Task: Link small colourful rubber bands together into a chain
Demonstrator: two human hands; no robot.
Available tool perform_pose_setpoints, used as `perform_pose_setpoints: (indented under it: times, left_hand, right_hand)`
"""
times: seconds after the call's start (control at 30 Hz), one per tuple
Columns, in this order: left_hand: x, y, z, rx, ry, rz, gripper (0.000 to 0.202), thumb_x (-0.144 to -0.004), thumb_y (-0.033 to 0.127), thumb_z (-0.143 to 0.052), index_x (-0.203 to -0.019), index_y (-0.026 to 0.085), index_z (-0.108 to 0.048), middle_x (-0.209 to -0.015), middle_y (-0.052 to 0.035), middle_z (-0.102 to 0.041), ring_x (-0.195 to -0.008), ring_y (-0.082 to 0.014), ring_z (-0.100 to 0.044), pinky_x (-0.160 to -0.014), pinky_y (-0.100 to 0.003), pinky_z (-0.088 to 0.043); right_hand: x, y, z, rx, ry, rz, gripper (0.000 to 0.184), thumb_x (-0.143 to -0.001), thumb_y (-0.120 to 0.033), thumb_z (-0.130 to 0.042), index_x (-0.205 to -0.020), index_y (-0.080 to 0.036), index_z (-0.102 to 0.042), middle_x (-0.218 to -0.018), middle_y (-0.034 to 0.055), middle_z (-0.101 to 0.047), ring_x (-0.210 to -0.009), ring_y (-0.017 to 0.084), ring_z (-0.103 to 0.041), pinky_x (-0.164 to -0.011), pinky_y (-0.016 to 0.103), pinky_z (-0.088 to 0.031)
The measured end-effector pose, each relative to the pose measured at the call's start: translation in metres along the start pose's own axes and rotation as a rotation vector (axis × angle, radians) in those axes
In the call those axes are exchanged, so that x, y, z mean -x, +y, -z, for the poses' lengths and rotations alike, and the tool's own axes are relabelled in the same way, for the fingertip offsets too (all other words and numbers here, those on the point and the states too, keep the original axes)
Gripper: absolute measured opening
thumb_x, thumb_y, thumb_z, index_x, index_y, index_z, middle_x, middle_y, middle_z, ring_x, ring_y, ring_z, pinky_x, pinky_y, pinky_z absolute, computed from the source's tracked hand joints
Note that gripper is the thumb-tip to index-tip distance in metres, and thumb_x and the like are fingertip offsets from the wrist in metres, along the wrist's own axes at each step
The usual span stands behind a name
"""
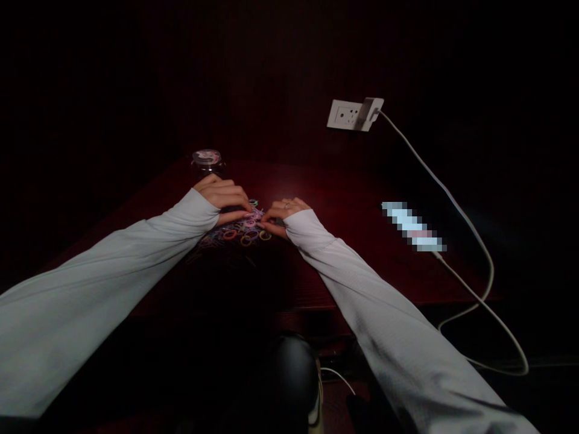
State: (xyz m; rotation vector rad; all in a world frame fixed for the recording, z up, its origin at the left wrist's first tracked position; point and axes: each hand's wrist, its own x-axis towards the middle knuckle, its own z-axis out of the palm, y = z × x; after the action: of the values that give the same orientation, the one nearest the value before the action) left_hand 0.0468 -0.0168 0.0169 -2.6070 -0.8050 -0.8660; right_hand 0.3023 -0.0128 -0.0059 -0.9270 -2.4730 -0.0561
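At the centre of the dark red wooden tabletop (344, 199), the fingertips of both hands meet over a scattered pile of small multicoloured elastic loops (237, 233). The left hand (224, 196) has its fingers curled together, tips pressed on a pinkish loop at the pile's far edge. The right hand (284, 216), with a ring on one finger, has its fingertips pinched on the same spot; whether a loop is actually clamped cannot be told. Most of the pile lies just near of the fingers, between the two pale grey sleeves. A small clear round container (207, 160) stands just beyond the left hand. The room is dark. A white wall socket (344, 114) carries a white charger plug (371, 112); its white cable (456, 208) loops to a device on the right of the table.
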Motion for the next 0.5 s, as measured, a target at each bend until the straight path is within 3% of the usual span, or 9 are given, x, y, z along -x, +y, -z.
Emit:
perform_pose_setpoints:
  times: [0.27, 0.5]
  left_hand:
    - [-0.001, -0.0001, 0.0035, 0.023, -0.033, -0.043, 0.038, -0.111, 0.051, -0.051, -0.103, 0.027, -0.08, -0.096, -0.0048, -0.082, -0.089, -0.0217, -0.07, -0.087, -0.039, -0.039]
    - [-0.0027, 0.0037, 0.0027, 0.043, -0.048, -0.032, 0.046, -0.112, 0.058, -0.047, -0.103, 0.029, -0.081, -0.094, -0.0044, -0.082, -0.09, -0.0215, -0.069, -0.088, -0.039, -0.038]
  right_hand:
    - [-0.0012, -0.0056, 0.0036, -0.008, -0.013, -0.05, 0.024, -0.099, -0.049, -0.077, -0.104, -0.027, -0.083, -0.094, 0.0025, -0.077, -0.093, 0.02, -0.063, -0.087, 0.033, -0.033]
    - [-0.001, -0.0084, 0.0041, 0.051, -0.032, -0.028, 0.026, -0.105, -0.048, -0.068, -0.102, -0.026, -0.082, -0.094, 0.0033, -0.078, -0.092, 0.02, -0.062, -0.088, 0.034, -0.033]
